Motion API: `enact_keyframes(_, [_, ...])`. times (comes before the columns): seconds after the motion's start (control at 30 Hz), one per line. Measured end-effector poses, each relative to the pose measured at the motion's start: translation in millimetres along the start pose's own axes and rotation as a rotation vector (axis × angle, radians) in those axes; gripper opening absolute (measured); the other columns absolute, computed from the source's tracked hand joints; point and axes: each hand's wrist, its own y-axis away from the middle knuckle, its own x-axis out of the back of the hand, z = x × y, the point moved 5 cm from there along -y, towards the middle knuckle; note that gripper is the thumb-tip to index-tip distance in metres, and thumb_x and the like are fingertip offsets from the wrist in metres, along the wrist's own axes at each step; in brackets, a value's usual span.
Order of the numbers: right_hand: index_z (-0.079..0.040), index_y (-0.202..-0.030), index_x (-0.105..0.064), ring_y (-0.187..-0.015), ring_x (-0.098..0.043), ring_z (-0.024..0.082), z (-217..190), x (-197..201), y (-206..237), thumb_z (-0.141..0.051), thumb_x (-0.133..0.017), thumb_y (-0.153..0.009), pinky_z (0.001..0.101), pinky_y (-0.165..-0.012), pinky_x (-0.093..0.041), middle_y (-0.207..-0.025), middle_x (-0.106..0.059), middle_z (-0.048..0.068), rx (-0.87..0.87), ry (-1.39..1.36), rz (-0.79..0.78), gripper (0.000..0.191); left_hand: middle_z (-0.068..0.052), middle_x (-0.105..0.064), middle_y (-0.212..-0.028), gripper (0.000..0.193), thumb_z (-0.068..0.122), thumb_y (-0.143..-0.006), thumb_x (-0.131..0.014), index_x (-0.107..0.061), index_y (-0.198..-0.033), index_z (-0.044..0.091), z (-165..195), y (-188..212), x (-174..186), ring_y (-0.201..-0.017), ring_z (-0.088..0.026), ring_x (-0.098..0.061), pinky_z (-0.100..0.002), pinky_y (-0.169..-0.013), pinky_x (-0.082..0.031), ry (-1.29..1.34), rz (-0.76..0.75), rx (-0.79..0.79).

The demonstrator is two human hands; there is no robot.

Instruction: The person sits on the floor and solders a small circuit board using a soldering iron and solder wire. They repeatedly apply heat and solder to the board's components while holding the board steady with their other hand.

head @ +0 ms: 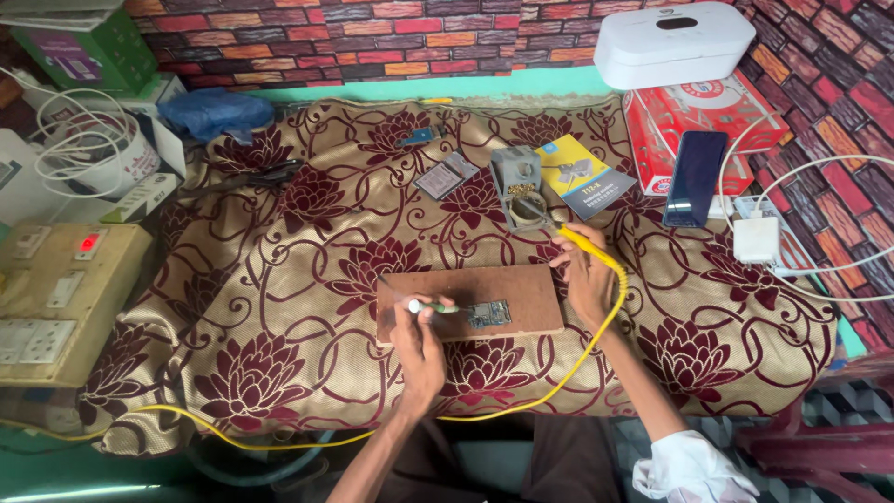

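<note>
Soldering over a small circuit board [489, 314] on a wooden board [521, 289].
Left hand [419, 340] closed around a green-tipped tool [430, 306] touching it; right hand [587, 275] gripping the yellow soldering iron [577, 240], tip in the stand [521, 191].

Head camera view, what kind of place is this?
Probably a small electronics repair bench: a soldering iron at its stand, a circuit board on a wooden board, and a switchboard.
</note>
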Motion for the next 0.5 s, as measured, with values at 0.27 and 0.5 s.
enact_keyframes(0.27, [-0.002,-0.132,-0.057,-0.085,-0.067,0.01,2.3,-2.8,-0.8,-0.004,-0.051,-0.109,0.0186,-0.072,-0.053,-0.109,-0.071,0.009,0.078,0.03,-0.026,0.024,-0.015,-0.074,-0.097,0.013,0.004,-0.108,-0.042,-0.052,-0.112,-0.002,0.2,-0.2,-0.4,-0.092,-0.021,-0.071,-0.033,-0.087,-0.055,-0.011,0.006,0.011])
enact_keyframes(0.5, [-0.002,-0.13,-0.055,-0.067,-0.057,0.01,-0.6,1.0,-0.3,-0.005,-0.048,-0.104,0.0203,-0.057,-0.047,-0.104,-0.07,0.009,0.002,-0.071,-0.028,0.027,-0.012,-0.076,-0.098,0.016,0.01,-0.11,-0.04,-0.053,-0.11,0.001,-2.3,-3.2,-1.5,-0.087,-0.017,-0.073,-0.03,-0.076,-0.058,-0.068,-0.015,-0.04])
